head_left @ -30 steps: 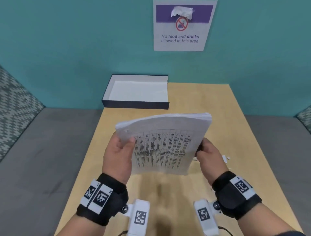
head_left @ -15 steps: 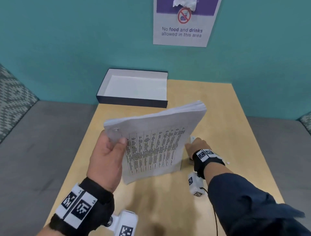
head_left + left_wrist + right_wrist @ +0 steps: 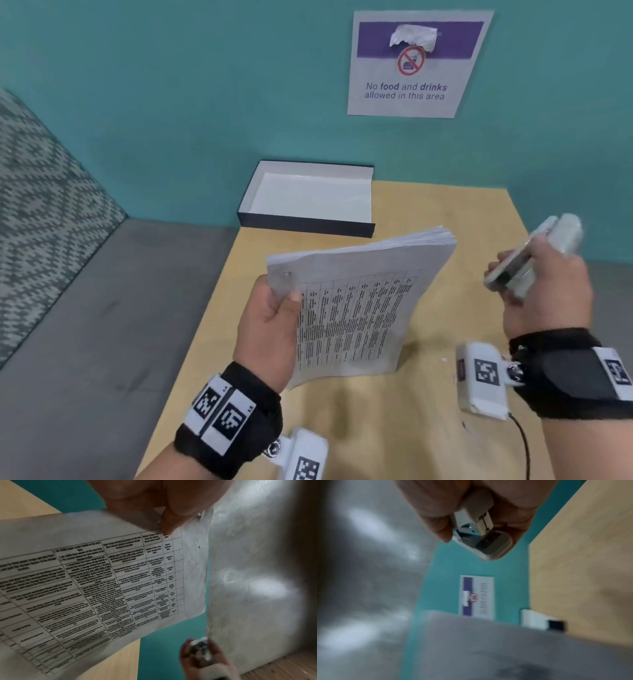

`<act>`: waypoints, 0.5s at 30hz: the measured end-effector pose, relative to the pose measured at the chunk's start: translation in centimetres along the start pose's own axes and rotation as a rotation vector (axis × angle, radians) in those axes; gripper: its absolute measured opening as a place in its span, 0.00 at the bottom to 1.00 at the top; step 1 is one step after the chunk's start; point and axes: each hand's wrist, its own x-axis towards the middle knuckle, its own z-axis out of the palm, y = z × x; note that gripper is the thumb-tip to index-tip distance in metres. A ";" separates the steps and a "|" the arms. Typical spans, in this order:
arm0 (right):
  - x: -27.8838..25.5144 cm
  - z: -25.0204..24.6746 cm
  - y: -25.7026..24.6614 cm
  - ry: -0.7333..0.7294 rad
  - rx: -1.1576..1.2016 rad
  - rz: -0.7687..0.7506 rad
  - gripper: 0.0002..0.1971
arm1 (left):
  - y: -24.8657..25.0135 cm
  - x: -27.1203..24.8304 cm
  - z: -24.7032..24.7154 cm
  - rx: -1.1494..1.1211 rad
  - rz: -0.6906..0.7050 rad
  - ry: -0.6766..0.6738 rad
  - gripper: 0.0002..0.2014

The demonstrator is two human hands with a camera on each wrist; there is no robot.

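Hands, two, lower frame. Left hand (image 3: 270, 329): thumb and fingers pinch the upper left corner of a thick stack of white sheets printed with a black table (image 3: 356, 308), upright at centre frame over the pale wooden table (image 3: 445, 428). Right hand (image 3: 548, 294): fingers wrapped round a small white plastic stapler (image 3: 534, 257), in the air at right of frame, apart from the stack. Step judged: stapler in hand, stapling not yet done. Next move likely calls for setting the stapler's mouth over a corner of the stack and squeezing. Far, upper centre: shallow navy cardboard box, white inside (image 3: 308, 224).
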 end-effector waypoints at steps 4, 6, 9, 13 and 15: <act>-5.6 3.0 -6.5 -0.202 0.299 -0.065 0.12 | 0.2 -0.4 0.5 0.087 -0.023 0.054 0.08; -9.5 5.4 -7.6 -0.312 0.252 -0.198 0.11 | 0.7 -0.8 1.2 0.143 -0.006 0.062 0.06; -14.5 8.2 -7.8 -0.499 0.056 -0.422 0.14 | 1.5 -1.6 2.1 0.210 0.038 0.076 0.03; -16.4 10.1 -6.5 -0.625 -0.107 -0.496 0.09 | 2.5 -2.9 2.9 0.269 0.149 0.071 0.06; -16.4 10.3 -6.2 -0.644 -0.197 -0.499 0.16 | 2.6 -3.4 3.0 0.246 0.164 0.056 0.06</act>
